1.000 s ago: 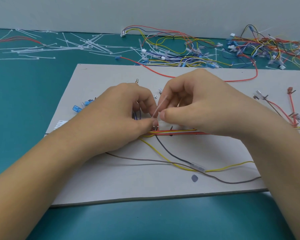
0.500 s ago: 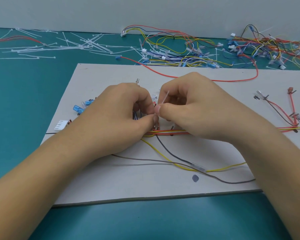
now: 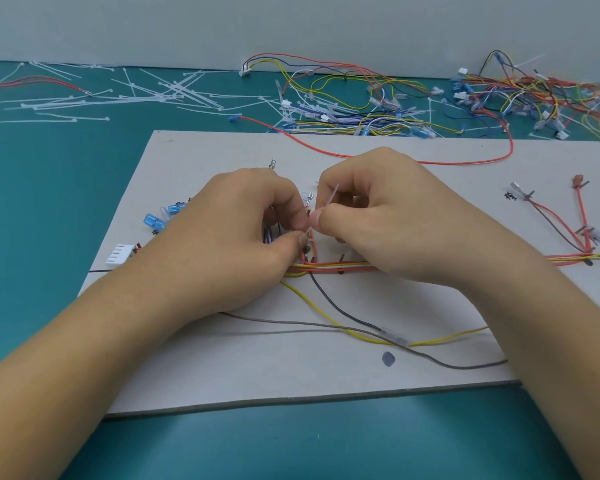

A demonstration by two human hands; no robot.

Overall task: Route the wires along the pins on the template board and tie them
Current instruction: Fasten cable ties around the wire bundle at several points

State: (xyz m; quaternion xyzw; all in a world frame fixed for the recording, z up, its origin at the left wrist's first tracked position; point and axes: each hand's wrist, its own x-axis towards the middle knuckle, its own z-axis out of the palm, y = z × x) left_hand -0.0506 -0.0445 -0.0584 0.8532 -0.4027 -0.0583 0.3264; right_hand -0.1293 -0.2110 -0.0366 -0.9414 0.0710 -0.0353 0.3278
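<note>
The right hand (image 3: pixel 378 216) has lifted slightly, pinching the thin translucent cable tie (image 3: pixel 332 196); the left hand (image 3: pixel 243 230) pinches its base above red-and-yellow wires (image 3: pixel 336 266) on the grey cardboard board (image 3: pixel 222 358)

Red and yellow wires (image 3: pixel 336 266) lie bundled flat across the grey template board (image 3: pixel 222 368).

Teal table (image 3: pixel 49 209) carries grey board (image 3: pixel 257 372), loose cable ties (image 3: pixel 174 89), wire heaps (image 3: pixel 378 124).

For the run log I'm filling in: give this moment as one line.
step: tying | right hand: pinches cable tie tail | left hand: pinches wires beside it | template board: routed along pins
</note>
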